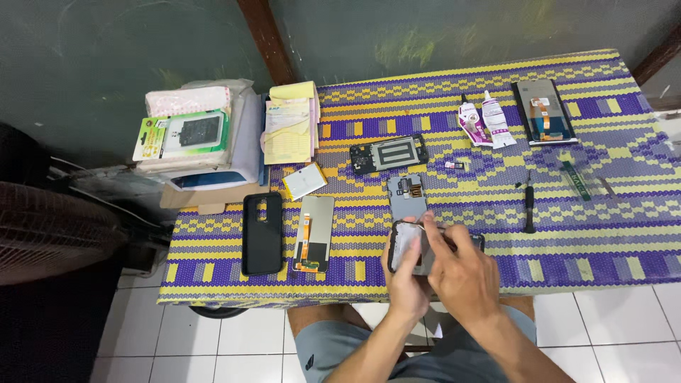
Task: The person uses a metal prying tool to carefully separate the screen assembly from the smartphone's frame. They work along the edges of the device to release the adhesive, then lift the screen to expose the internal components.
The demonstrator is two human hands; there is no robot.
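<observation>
Hands at the near edge of a low table covered with a purple and yellow woven mat [567, 241], seen from above. Left hand [406, 273] wrapped around the near end of an opened phone body [411, 245], gripping it from below and holding it just above the mat's edge. Right hand [461, 273] lying over the phone body's right half, thumb and forefinger pinched together at its upper rim; whether anything is nipped between them cannot be told.

Judged as mid-disassembly or refit: working at the frame's inner edge, probably lifting or seating a thin part. Next move likely calling for a steady grip from the left and a light, careful pull or press from the right fingertips, so nothing delicate tears.

Just beyond the fingertips, a grey inner plate [406, 196]; farther beyond that, a black mid-frame [389, 153]. To the left of the left hand, a loose screen panel [315, 232] with an orange ribbon cable, then a black phone case [262, 232], and above these a white battery [304, 180]. Farther left, stacked papers and a boxed item in green packaging [183, 135]. To the right of the right hand, a black screwdriver [528, 206]; beyond it two glue tubes [486, 120], another screen panel [543, 112], and a green strip tool [577, 181].
</observation>
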